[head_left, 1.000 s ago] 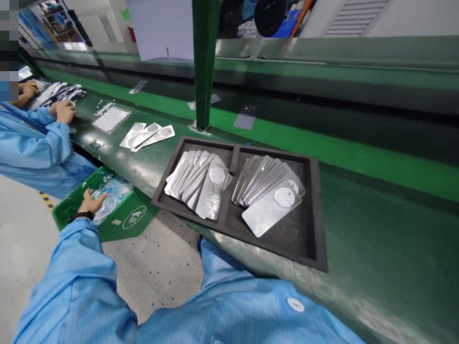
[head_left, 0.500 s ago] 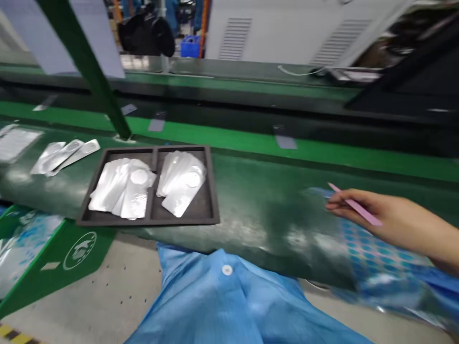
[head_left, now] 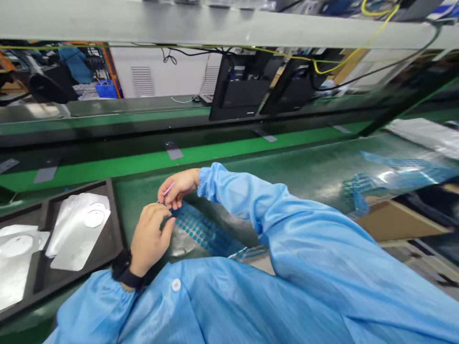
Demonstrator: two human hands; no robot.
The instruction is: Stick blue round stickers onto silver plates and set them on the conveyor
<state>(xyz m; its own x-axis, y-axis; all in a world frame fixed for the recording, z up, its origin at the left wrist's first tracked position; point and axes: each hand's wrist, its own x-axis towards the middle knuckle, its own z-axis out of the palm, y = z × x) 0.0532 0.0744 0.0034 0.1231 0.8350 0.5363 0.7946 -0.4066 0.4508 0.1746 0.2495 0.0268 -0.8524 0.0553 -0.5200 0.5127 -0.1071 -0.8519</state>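
Fingers curled, the left hand (head_left: 151, 236) has a grip I cannot tell as closed or loose; a black two-compartment tray (head_left: 115, 214) sits at its nine o'clock, a blue-dotted sheet (head_left: 202, 229) at three. At one o'clock, the right hand (head_left: 181, 185) pinches a pink stick (head_left: 169, 189).

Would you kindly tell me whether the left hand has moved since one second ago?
Yes, to the right: judged against the dark tray, the left hand has gone from its left side to its right.
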